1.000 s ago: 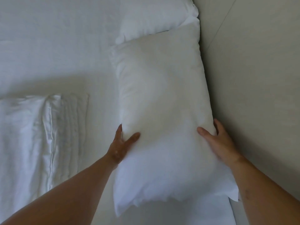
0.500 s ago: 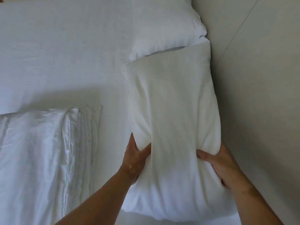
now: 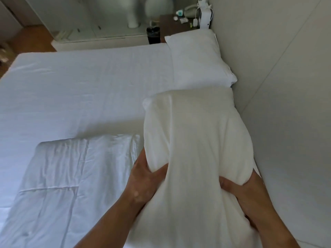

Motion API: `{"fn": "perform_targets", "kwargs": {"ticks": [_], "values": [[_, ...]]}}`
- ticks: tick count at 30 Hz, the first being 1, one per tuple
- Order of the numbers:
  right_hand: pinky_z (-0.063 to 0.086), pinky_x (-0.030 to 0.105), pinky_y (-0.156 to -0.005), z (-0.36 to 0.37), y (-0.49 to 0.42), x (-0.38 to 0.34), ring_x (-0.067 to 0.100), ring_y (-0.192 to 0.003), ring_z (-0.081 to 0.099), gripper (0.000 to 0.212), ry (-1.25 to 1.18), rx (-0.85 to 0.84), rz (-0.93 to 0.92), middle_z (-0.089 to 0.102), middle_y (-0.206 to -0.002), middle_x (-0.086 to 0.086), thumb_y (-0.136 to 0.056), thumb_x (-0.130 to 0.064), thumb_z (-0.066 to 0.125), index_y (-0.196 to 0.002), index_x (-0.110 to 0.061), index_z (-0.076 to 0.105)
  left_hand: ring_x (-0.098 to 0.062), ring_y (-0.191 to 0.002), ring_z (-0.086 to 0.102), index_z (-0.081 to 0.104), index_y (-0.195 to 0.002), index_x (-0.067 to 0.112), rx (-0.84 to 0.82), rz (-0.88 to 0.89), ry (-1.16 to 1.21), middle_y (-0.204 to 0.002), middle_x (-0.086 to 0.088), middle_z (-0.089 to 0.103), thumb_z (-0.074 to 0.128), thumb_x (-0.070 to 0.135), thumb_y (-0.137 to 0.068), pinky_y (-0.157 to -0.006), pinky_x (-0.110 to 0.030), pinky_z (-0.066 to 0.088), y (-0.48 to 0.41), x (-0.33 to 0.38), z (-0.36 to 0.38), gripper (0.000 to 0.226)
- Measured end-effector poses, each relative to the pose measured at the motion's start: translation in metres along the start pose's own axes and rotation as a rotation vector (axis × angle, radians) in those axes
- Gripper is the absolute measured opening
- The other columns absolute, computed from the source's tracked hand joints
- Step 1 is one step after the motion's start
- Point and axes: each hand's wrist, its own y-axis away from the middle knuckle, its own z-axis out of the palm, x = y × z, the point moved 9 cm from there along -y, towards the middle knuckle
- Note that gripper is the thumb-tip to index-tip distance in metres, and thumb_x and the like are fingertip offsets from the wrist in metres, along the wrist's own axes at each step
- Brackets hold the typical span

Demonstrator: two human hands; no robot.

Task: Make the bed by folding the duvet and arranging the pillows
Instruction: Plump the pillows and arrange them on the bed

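Squeezing the pillow (image 3: 197, 136), left grip (image 3: 143, 181) and right grip (image 3: 247, 194) clamped on its opposite sides

I have a single wide-angle camera on my head, and it looks forward and steeply down along my forearms. My left hand (image 3: 143, 179) and right hand (image 3: 249, 190) sit low in the middle of the view, very near the lens, with the pillow (image 3: 197, 131) stretching away just beyond them. The bed (image 3: 80, 86) spreads out to my left and the wall (image 3: 286, 104) runs close along my right. The nightstand (image 3: 170, 25) lies far off at the top edge.
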Motion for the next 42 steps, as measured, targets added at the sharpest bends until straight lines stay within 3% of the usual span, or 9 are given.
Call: {"fn": "perform_targets", "kwargs": {"ticks": [6,13,19,23,29,34,37,40,42], "values": [[0.044,0.020,-0.071,0.131,0.097,-0.067,-0.011,-0.086,0.059,0.078,0.024,-0.042,-0.096,0.065,-0.095,-0.026,-0.027,-0.056,0.084,-0.098,-0.048,0.055,0.021,-0.105,0.056,0.050,-0.127,0.055,0.066,0.129,-0.002,-0.115,0.040,0.061,0.082,0.041,-0.078,-0.073,0.000,0.043,0.061,0.013,-0.169,0.060],[0.050,0.027,-0.073,0.364,0.211,-0.106,-0.008,-0.084,0.069,0.067,0.002,-0.154,-0.183,0.072,-0.096,-0.030,-0.046,-0.038,0.094,-0.106,-0.040,0.064,0.027,-0.103,0.052,0.050,-0.126,0.055,0.184,0.191,-0.010,-0.113,0.045,0.058,0.084,0.040,-0.075,-0.074,0.002,0.042,0.120,-0.035,-0.431,0.063],[0.051,0.009,-0.066,0.559,0.285,-0.097,-0.011,-0.086,0.068,0.054,-0.032,-0.322,-0.167,0.072,-0.095,-0.032,-0.072,-0.009,0.086,-0.108,-0.040,0.061,0.037,-0.097,0.044,0.045,-0.113,0.066,0.292,0.169,-0.085,-0.102,0.059,0.050,0.077,0.052,-0.066,-0.080,-0.005,0.037,0.173,-0.087,-0.625,0.059],[0.049,0.004,-0.068,0.652,0.317,-0.079,-0.013,-0.088,0.067,0.056,-0.039,-0.373,-0.149,0.071,-0.096,-0.034,-0.071,-0.008,0.088,-0.111,-0.036,0.061,0.023,-0.109,0.049,0.045,-0.129,0.059,0.344,0.108,-0.151,-0.111,0.053,0.050,0.071,0.069,-0.057,-0.090,-0.014,0.038,0.191,-0.134,-0.711,0.078],[0.051,0.009,-0.078,0.750,0.332,-0.025,-0.005,-0.097,0.069,0.057,0.029,-0.477,-0.081,0.073,-0.106,-0.023,-0.073,-0.015,0.089,-0.118,-0.034,0.061,0.039,-0.096,0.041,0.046,-0.107,0.075,0.330,0.028,-0.160,-0.101,0.061,0.049,0.085,0.041,-0.074,-0.086,-0.011,0.037,0.188,-0.205,-0.780,0.062],[0.049,0.006,-0.076,0.799,0.318,0.042,-0.008,-0.094,0.068,0.054,0.135,-0.501,-0.026,0.073,-0.102,-0.026,-0.073,-0.017,0.089,-0.117,-0.033,0.061,0.017,-0.102,0.060,0.054,-0.124,0.060,0.282,-0.062,-0.069,-0.115,0.035,0.065,0.083,0.034,-0.075,-0.086,-0.024,0.050,0.169,-0.302,-0.804,0.063],[0.053,0.016,-0.086,0.817,0.303,0.101,-0.002,-0.099,0.069,0.057,0.198,-0.508,0.046,0.074,-0.107,-0.020,-0.072,-0.025,0.089,-0.121,-0.035,0.061,0.000,-0.106,0.067,0.056,-0.128,0.051,0.285,-0.175,-0.024,-0.117,0.022,0.070,0.084,0.027,-0.077,-0.089,-0.033,0.054,0.158,-0.375,-0.803,0.063],[0.053,0.034,-0.098,0.817,0.298,0.174,0.004,-0.107,0.068,0.074,0.317,-0.523,0.163,0.072,-0.112,-0.018,-0.062,-0.040,0.089,-0.128,-0.041,0.055,-0.013,-0.108,0.068,0.055,-0.121,0.056,0.288,-0.367,-0.151,-0.114,0.014,0.070,0.077,0.054,-0.062,-0.092,-0.036,0.053,0.154,-0.459,-0.786,0.062],[0.050,0.025,-0.094,0.814,0.307,0.215,0.003,-0.108,0.066,0.083,0.402,-0.572,0.224,0.070,-0.114,-0.019,-0.064,-0.034,0.089,-0.135,-0.040,0.047,-0.027,-0.112,0.064,0.045,-0.136,0.048,0.257,-0.530,-0.297,-0.118,-0.002,0.066,0.071,0.061,-0.067,-0.094,-0.040,0.051,0.166,-0.516,-0.767,0.075]]}}
